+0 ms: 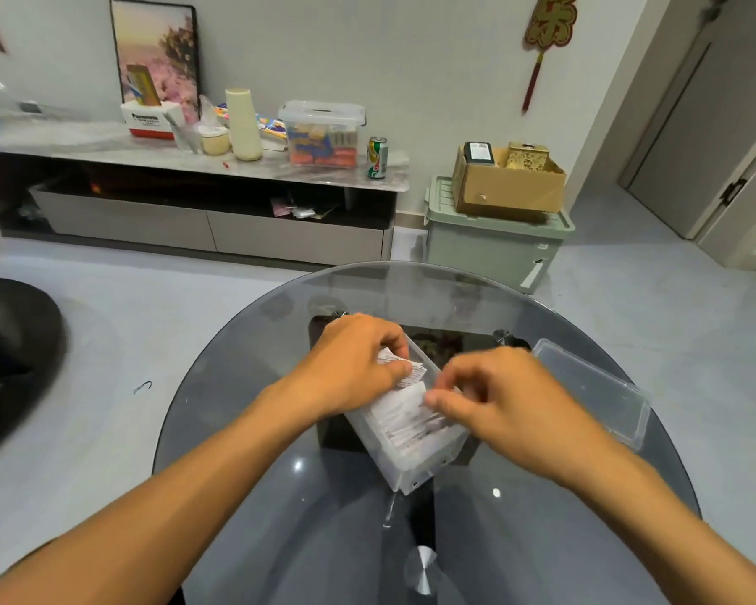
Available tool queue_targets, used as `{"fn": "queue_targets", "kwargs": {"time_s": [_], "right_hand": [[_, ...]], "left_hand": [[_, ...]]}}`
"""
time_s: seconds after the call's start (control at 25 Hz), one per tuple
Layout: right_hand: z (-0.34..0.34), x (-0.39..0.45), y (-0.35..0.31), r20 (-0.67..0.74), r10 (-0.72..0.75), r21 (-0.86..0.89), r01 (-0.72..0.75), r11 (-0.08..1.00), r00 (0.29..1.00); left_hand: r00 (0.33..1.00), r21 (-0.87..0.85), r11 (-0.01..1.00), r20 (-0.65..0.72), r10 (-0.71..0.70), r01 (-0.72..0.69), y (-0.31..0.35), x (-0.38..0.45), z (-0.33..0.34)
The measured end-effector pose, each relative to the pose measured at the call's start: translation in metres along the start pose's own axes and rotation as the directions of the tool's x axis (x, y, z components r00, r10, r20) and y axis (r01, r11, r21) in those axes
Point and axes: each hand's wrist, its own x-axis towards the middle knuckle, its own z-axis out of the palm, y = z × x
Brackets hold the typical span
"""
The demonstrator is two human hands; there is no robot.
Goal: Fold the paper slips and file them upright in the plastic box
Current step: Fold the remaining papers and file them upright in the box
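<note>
Slips (411, 419) stand in the box (404, 471) on the table (245, 386), lid (594, 390) probably lying right.

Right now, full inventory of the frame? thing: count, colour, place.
plastic box: 1, clear, table centre
paper slips: many, white, upright in box
box lid: 1, clear, table right
glass table: 1, grey, foreground
lidded bin: 1, clear, sideboard
drink can: 1, green-yellow, sideboard end
cream bottle: 1, sideboard
storage tub: 1, pale green, floor
cardboard box: 1, brown, on tub
left hand: over box, pinching slips
right hand: pinching slips
</note>
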Motion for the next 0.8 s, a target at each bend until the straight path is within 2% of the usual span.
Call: {"fn": "queue_targets", "kwargs": {"time_s": [0.04, 0.08, 0.16, 0.28, 0.36, 0.48, 0.56, 0.64, 0.72, 0.8], "right_hand": [[-0.001, 0.008, 0.005, -0.116, -0.015, 0.053, 0.021, 0.998, 0.993], [-0.001, 0.017, 0.008, -0.163, -0.046, 0.075, 0.058, 0.995, 0.986], [0.008, 0.031, 0.012, -0.153, -0.105, 0.158, 0.129, 0.979, 0.983], [0.017, 0.040, 0.015, -0.173, -0.076, 0.378, 0.137, 0.916, 0.982], [0.013, 0.037, 0.027, -0.144, -0.016, 0.412, 0.075, 0.908, 0.989], [0.004, 0.030, 0.043, -0.071, 0.116, 0.528, -0.061, 0.847, 0.991], [0.001, 0.028, 0.051, -0.062, 0.244, 0.648, -0.147, 0.747, 0.968], [0.001, 0.027, 0.053, -0.029, 0.312, 0.741, -0.189, 0.644, 0.950], [0.003, 0.026, 0.052, 0.015, 0.312, 0.788, -0.204, 0.581, 0.950], [0.007, 0.025, 0.047, 0.045, 0.285, 0.800, -0.205, 0.564, 0.957]], "left_hand": [[0.999, -0.024, 1.000, -0.050, 0.000, -0.001, 0.002, 0.003, -0.006], [0.994, -0.076, 0.997, -0.110, -0.009, 0.001, 0.004, 0.004, -0.013], [0.984, -0.245, 0.970, -0.176, -0.028, -0.016, 0.006, 0.003, -0.024], [0.998, -0.425, 0.905, -0.066, -0.022, -0.009, 0.011, -0.005, -0.027], [1.000, -0.408, 0.913, -0.001, 0.014, -0.014, 0.013, -0.009, -0.024], [0.995, -0.162, 0.981, -0.010, 0.101, -0.102, 0.014, -0.017, -0.026], [0.975, -0.136, 0.977, 0.124, 0.183, -0.166, 0.015, -0.024, -0.028], [0.908, -0.122, 0.969, 0.340, 0.243, -0.214, 0.016, -0.027, -0.025], [0.841, -0.121, 0.972, 0.486, 0.236, -0.203, 0.012, -0.023, -0.018], [0.815, -0.164, 0.975, 0.538, 0.215, -0.148, 0.009, -0.017, -0.015]]}}
